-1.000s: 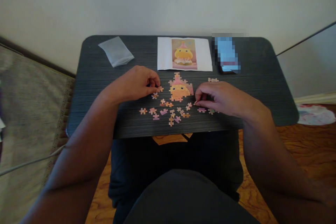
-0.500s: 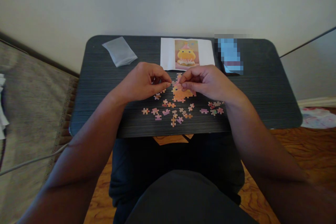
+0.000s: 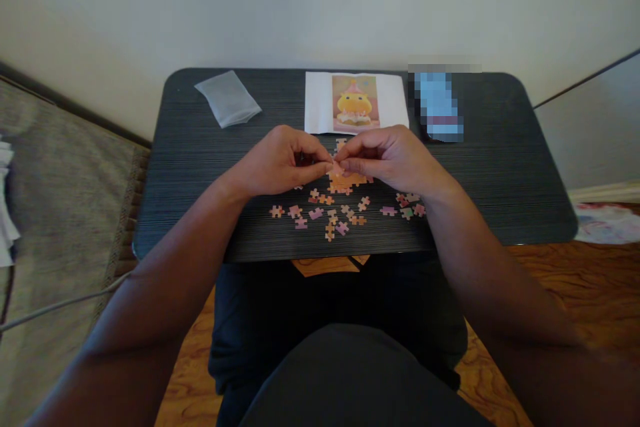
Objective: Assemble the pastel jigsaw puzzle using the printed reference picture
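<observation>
Over the joined orange section of a jigsaw puzzle [image 3: 346, 181], both my hands meet with their fingertips pinched. A small pink puzzle piece [image 3: 335, 165] shows between them. My right hand [image 3: 387, 157] is closed on it from the right. From the left, my left hand [image 3: 285, 159] is closed with thumb and forefinger at the same piece; its exact grip is partly hidden. The upper left of the joined section lies behind the fingers. Several loose puzzle pieces [image 3: 316, 213] lie nearer to me, and more loose pieces [image 3: 407, 213] are by my right wrist.
A paper with a printed picture of a yellow character [image 3: 391, 103] lies at the back of the dark table [image 3: 510, 167]. A clear plastic bag [image 3: 227, 100] is at the back left. A blurred-out blue object [image 3: 440, 107] lies at the back right.
My left hand has moved right, so its fingertips now meet those of my right hand at the pink piece. My right hand has shifted slightly left.
</observation>
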Demonstrator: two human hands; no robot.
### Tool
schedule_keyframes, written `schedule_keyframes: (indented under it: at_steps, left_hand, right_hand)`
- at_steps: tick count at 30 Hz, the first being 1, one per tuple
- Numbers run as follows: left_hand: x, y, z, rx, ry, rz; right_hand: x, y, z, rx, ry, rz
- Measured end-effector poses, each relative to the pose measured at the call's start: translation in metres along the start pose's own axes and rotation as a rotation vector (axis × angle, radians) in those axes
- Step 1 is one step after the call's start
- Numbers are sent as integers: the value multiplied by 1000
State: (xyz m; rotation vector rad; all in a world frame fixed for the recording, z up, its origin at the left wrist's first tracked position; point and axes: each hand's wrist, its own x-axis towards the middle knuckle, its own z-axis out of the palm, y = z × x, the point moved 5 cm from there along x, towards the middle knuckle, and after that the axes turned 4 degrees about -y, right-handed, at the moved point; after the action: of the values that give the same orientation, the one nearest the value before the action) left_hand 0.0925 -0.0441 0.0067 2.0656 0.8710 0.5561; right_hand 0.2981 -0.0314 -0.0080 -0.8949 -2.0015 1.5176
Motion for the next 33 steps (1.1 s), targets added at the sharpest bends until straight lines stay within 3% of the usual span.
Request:
schedule_keyframes:
  at_steps: [5,8,12,17,25,33]
  left_hand:
    - [-1,-1,-1,-53,-13,-42]
    - [-4,-5,-6,-38,-25,-84]
    - [-8,-11,-14,18,-73,-135]
    - [-15,-17,-32,155,-5,-188]
    - [-23,-38,-51,270,-17,-299]
    - [-26,-40,-54,316,-25,-302]
  right_hand:
    - [1,-1,1,-15,35,-80]
    - [-9,-3,-16,-76,134,-119]
    - [-43,-1,-51,-189,315,-86]
    - [-93,12,-67,-353,390,68]
    - [-134,25,-55,-443,362,71]
    - [-129,7,-25,-677,228,110]
